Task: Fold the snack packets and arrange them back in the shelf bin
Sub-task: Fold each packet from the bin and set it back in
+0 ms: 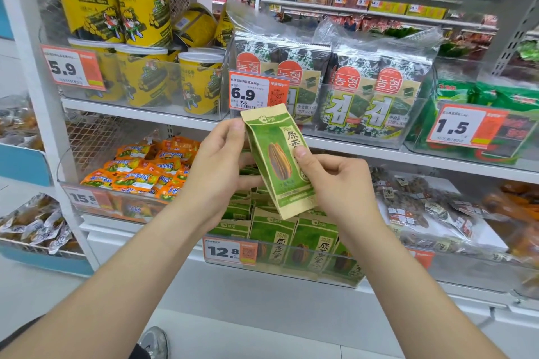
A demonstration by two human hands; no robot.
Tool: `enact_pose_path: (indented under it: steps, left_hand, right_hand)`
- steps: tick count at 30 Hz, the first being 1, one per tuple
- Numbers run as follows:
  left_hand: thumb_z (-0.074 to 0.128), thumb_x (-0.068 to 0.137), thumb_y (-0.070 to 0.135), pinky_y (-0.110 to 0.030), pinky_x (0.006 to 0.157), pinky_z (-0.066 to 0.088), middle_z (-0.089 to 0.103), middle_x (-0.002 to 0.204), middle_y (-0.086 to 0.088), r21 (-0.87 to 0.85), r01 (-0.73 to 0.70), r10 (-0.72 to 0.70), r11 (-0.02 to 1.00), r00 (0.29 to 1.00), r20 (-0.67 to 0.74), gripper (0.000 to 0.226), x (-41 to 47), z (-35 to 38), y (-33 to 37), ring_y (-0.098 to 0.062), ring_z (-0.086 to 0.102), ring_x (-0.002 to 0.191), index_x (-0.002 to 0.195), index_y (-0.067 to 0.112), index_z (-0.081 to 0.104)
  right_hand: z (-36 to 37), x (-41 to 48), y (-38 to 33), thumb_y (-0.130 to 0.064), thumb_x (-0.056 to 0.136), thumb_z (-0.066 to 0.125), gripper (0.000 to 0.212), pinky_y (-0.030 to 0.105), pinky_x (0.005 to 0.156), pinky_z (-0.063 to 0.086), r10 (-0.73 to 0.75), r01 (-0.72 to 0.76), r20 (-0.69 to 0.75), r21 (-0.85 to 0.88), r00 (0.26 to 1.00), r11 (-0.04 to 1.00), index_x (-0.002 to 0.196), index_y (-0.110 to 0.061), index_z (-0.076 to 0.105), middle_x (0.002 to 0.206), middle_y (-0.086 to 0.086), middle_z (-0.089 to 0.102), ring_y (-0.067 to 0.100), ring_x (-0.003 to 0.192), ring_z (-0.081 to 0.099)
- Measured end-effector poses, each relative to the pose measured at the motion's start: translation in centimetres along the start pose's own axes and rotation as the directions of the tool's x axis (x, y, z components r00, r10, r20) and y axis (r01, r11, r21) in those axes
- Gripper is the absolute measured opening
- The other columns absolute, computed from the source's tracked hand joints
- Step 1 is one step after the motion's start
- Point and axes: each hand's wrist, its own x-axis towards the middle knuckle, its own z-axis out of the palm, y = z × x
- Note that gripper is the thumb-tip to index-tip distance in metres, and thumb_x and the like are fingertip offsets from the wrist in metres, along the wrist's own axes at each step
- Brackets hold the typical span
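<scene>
packet (280,160): green/tan, held tilted in the air just above the bin (291,268)
left hand (217,166): pinching packet's upper left edge, thumb at top corner
right hand (339,181): pinching packet's right edge, thumb on front
bin: clear, lower shelf, matching packets upright inside, 12.8 tag (230,251) on front

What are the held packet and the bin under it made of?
Held packet: seemingly matte kraft-style paper; tan unprinted edges, green print, no glare. Inner lining can't be told. Shelf bin: clear, glossy rigid plastic; packets show through its front wall.
</scene>
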Motion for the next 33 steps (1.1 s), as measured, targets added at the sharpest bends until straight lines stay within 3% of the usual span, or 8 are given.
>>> enact_pose_path:
  steps: [3, 6, 12, 16, 19, 23, 26, 33]
  left_hand:
    - [0.044, 0.114, 0.032, -0.063, 0.083, 0.063, 0.074, 0.127, -0.012, -0.049, 0.033, -0.034, 0.998, 0.999, 0.000, 0.034, 0.1, -0.2, -0.1, -0.035, 0.073, 0.116, 0.132, 0.006, 0.054]
    - [0.047, 0.112, 0.032, -0.055, 0.080, 0.065, 0.073, 0.130, -0.014, -0.148, 0.050, -0.045, 0.988, 0.998, 0.033, 0.038, 0.0, -0.1, 0.0, -0.032, 0.074, 0.114, 0.135, 0.003, 0.055]
    - [0.049, 0.112, 0.030, -0.041, 0.072, 0.065, 0.076, 0.123, -0.012, -0.232, 0.092, -0.082, 0.968, 0.995, 0.055, 0.033, -0.1, 0.2, -0.1, -0.025, 0.073, 0.105, 0.131, 0.007, 0.064]
    - [0.050, 0.113, 0.029, -0.043, 0.071, 0.064, 0.078, 0.117, -0.014, -0.155, 0.074, -0.071, 0.985, 0.997, 0.025, 0.028, -0.1, 0.1, 0.0, -0.025, 0.075, 0.101, 0.122, 0.007, 0.065]
    - [0.055, 0.111, 0.025, -0.043, 0.070, 0.065, 0.078, 0.108, -0.017, 0.002, -0.018, 0.018, 1.000, 1.000, -0.001, 0.020, -0.4, 0.3, -0.1, -0.025, 0.076, 0.096, 0.104, 0.009, 0.065]
    - [0.061, 0.108, 0.021, -0.037, 0.070, 0.065, 0.075, 0.107, -0.020, 0.113, -0.119, 0.114, 0.986, 0.992, 0.050, 0.016, -0.9, 0.6, 0.0, -0.022, 0.075, 0.094, 0.106, 0.007, 0.069]
    - [0.062, 0.106, 0.017, -0.033, 0.075, 0.064, 0.078, 0.105, -0.013, 0.101, -0.119, 0.110, 0.988, 0.990, 0.090, 0.017, -1.2, 0.9, 0.0, -0.016, 0.077, 0.095, 0.113, 0.003, 0.070]
    - [0.064, 0.105, 0.015, -0.036, 0.080, 0.065, 0.078, 0.105, -0.007, 0.039, -0.066, 0.061, 0.997, 0.991, 0.123, 0.016, -1.1, 0.9, -0.2, -0.016, 0.075, 0.103, 0.111, 0.002, 0.070]
  right_hand:
    - [-0.2, 0.2, 0.0, -0.043, 0.094, 0.077, 0.029, 0.043, 0.074, 0.065, 0.149, -0.157, 0.069, 0.138, 0.986, 0.978, 0.104, -0.016, 0.084, 0.092, 0.005, 0.082, 0.028, 0.088, 0.080]
    - [-0.3, 0.4, 0.2, -0.047, 0.100, 0.067, 0.039, 0.047, 0.090, 0.060, 0.234, -0.275, 0.178, 0.263, 0.956, 0.925, 0.111, -0.013, 0.082, 0.104, 0.010, 0.082, 0.035, 0.101, 0.078]
    - [0.7, 0.0, 0.4, -0.037, 0.107, 0.060, 0.042, 0.027, 0.051, 0.050, 0.037, -0.038, 0.006, 0.094, 0.999, 0.995, 0.088, -0.007, 0.081, 0.073, 0.011, 0.075, 0.018, 0.057, 0.062]
    - [0.5, 0.4, 0.3, -0.025, 0.104, 0.068, 0.013, 0.036, 0.066, 0.062, -0.039, 0.040, 0.017, -0.054, 0.999, 0.998, 0.110, -0.018, 0.078, 0.084, 0.001, 0.081, 0.017, 0.071, 0.076]
    - [1.0, 0.0, -0.2, -0.025, 0.103, 0.069, 0.009, 0.023, 0.073, 0.058, -0.161, 0.163, 0.059, -0.038, 0.985, 0.986, 0.107, -0.021, 0.074, 0.099, -0.002, 0.079, 0.008, 0.085, 0.075]
    - [1.5, -0.6, -0.6, -0.037, 0.097, 0.074, 0.026, 0.021, 0.067, 0.057, -0.167, 0.165, 0.020, 0.093, 0.986, 0.982, 0.098, -0.011, 0.072, 0.095, 0.001, 0.079, 0.008, 0.077, 0.074]
    - [1.5, -0.3, -0.5, -0.035, 0.104, 0.067, 0.021, 0.042, 0.074, 0.062, -0.072, 0.058, 0.061, 0.203, 0.996, 0.978, 0.096, -0.015, 0.074, 0.095, 0.008, 0.079, 0.028, 0.082, 0.075]
    - [1.4, -0.3, -0.5, -0.032, 0.107, 0.061, 0.024, 0.031, 0.067, 0.049, 0.050, -0.087, 0.132, 0.288, 0.990, 0.954, 0.102, -0.016, 0.078, 0.085, 0.002, 0.071, 0.015, 0.074, 0.059]
